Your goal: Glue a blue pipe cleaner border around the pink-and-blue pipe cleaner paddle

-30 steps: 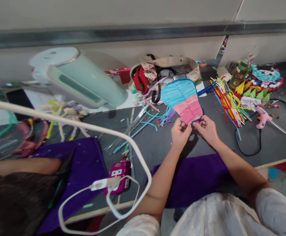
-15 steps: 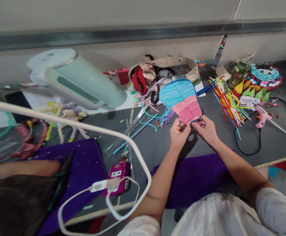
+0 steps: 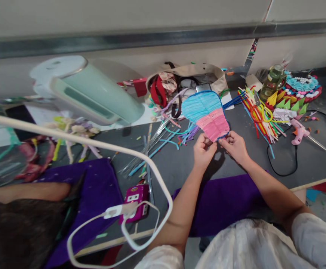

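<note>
Both my hands hold up a flat craft piece [image 3: 208, 112] made of pipe cleaners, blue in its wide upper part and pink in the narrower lower part, with a dark blue edging. My left hand [image 3: 205, 150] pinches its bottom edge on the left. At the lower right corner, the fingers of my right hand [image 3: 234, 148] close on the dark blue edging. The piece is tilted above the dark table [image 3: 177, 164]. Beyond my right hand lies a bundle of coloured pipe cleaners [image 3: 260, 116].
A pink glue gun [image 3: 300, 132] with a black cord lies at right, near a green bottle [image 3: 273, 80]. A pale green fan-like appliance [image 3: 101, 89] stands at left. A white cable [image 3: 109, 147] loops above a purple power strip [image 3: 135, 201]. Another person's arm [image 3: 25, 191] rests at far left.
The craft piece tips very slightly in my fingers. My hands stay almost in place, still gripping its lower edge.
</note>
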The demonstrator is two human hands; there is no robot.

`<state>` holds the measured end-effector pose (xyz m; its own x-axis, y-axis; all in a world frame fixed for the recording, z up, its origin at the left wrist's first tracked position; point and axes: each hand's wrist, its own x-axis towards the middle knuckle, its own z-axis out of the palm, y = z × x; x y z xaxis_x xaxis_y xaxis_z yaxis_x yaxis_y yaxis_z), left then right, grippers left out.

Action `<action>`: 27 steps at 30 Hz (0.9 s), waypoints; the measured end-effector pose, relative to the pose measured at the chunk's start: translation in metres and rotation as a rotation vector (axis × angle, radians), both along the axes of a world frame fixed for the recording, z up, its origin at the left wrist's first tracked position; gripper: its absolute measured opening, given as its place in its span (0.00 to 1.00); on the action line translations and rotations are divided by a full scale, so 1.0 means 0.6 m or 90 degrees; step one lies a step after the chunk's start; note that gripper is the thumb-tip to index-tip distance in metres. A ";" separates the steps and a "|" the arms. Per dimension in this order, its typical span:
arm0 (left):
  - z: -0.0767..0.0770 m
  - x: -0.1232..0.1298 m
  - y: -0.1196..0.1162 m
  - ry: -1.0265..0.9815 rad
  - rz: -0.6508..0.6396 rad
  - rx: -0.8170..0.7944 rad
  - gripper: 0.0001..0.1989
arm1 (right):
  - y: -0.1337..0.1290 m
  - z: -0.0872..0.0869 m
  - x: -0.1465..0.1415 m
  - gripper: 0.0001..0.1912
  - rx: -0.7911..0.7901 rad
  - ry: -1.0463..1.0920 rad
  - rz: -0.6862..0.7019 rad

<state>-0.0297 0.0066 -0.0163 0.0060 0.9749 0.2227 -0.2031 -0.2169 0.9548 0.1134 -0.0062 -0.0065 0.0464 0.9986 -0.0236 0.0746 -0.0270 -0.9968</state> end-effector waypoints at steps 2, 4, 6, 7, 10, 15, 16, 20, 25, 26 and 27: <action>-0.002 0.000 0.000 0.002 -0.001 0.005 0.15 | 0.000 0.000 0.000 0.18 -0.001 0.003 0.000; -0.003 0.000 0.001 0.002 0.003 0.009 0.15 | 0.001 0.001 -0.001 0.18 -0.003 0.007 0.001; -0.003 0.001 0.001 0.000 0.008 0.011 0.15 | 0.001 0.002 -0.001 0.18 -0.004 0.012 0.003; -0.003 0.001 0.001 0.000 0.009 0.011 0.15 | 0.001 0.002 -0.001 0.17 -0.003 0.015 0.004; 0.002 0.003 0.000 0.002 0.012 0.003 0.15 | 0.000 0.004 -0.001 0.17 -0.001 0.020 0.005; 0.013 0.003 -0.004 -0.008 0.016 -0.035 0.15 | 0.000 0.004 0.000 0.17 0.000 0.006 0.002; 0.015 0.002 -0.004 -0.017 0.010 -0.041 0.15 | 0.000 0.003 0.001 0.17 0.000 0.001 0.002; 0.020 0.002 -0.001 -0.092 0.001 -0.069 0.14 | 0.006 -0.004 0.007 0.17 0.025 -0.024 0.005; 0.016 -0.007 0.018 -0.231 0.072 -0.167 0.17 | 0.010 -0.002 0.021 0.13 0.086 -0.111 0.011; 0.013 -0.011 0.023 -0.248 0.087 -0.192 0.18 | 0.010 0.000 0.024 0.12 0.094 -0.137 0.013; 0.010 -0.014 0.027 -0.256 0.099 -0.208 0.19 | 0.010 0.003 0.028 0.11 0.102 -0.164 0.016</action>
